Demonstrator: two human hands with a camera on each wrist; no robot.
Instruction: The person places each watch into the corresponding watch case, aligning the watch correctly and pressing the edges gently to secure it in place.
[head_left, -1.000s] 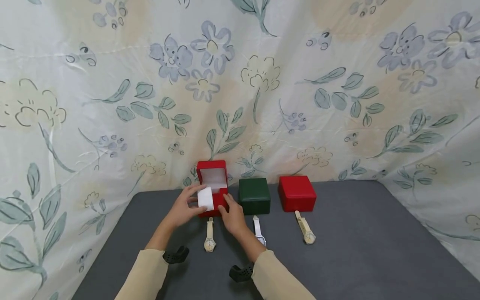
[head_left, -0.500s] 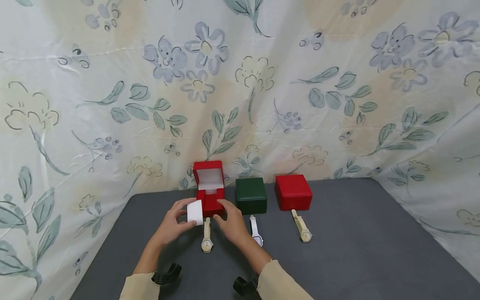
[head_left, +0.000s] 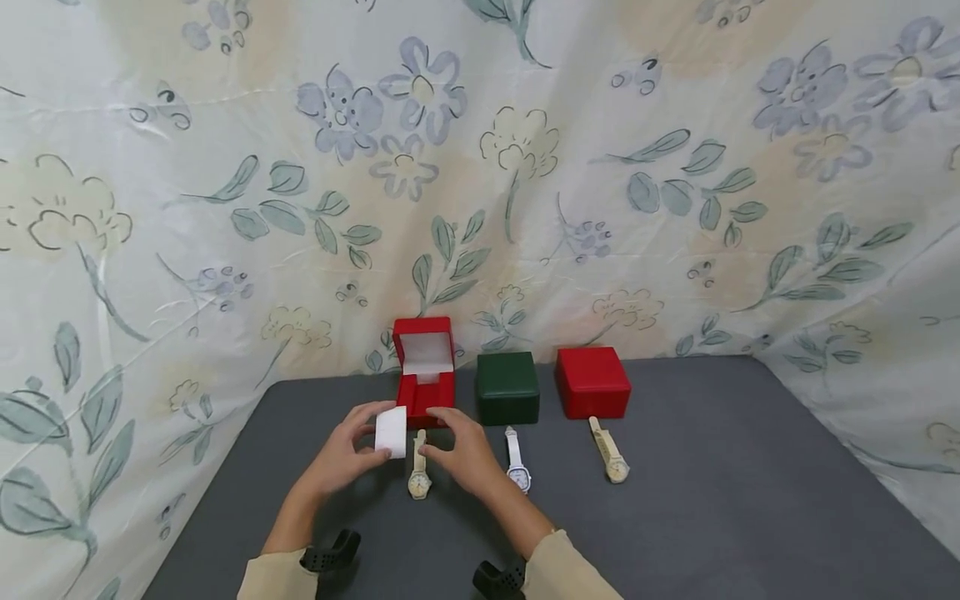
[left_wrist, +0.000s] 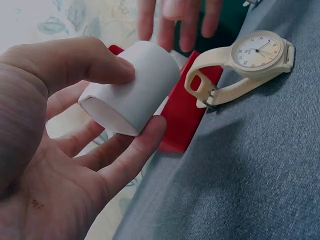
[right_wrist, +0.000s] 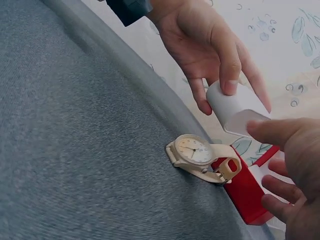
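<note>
From my remote seat I start at the left hand [head_left: 347, 446]: its thumb lies on one side of the white cushion [left_wrist: 152, 75] and its fingers on the other, so the cushion is pinched off the table with its rounded end faces uncovered. Doing this well, I judge, calls for a light squeeze, since a hard one could dent what looks like soft padding, and for leaving those ends free for the other fingers. The right hand [head_left: 468, 454] holds nothing, thumb and fingers parted widely, and from the head view a gap separates its thumb from the cushion. I would bring that thumb in level with the end face, so the cushion doesn't twist between the left fingertips. Just below the space between the hands lies the cream watch [left_wrist: 257, 50], its strap curved into a loop; I'd lift both wrists a touch to avoid dragging across its dial. Right beyond the fingertips stands the open red box [head_left: 444, 390], its lid raised. Farther out, past the right fingers, come the green box [head_left: 508, 387], the white watch [head_left: 518, 477], the closed red box [head_left: 592, 383] and another cream watch [head_left: 617, 469], all well apart from the pinch
</note>
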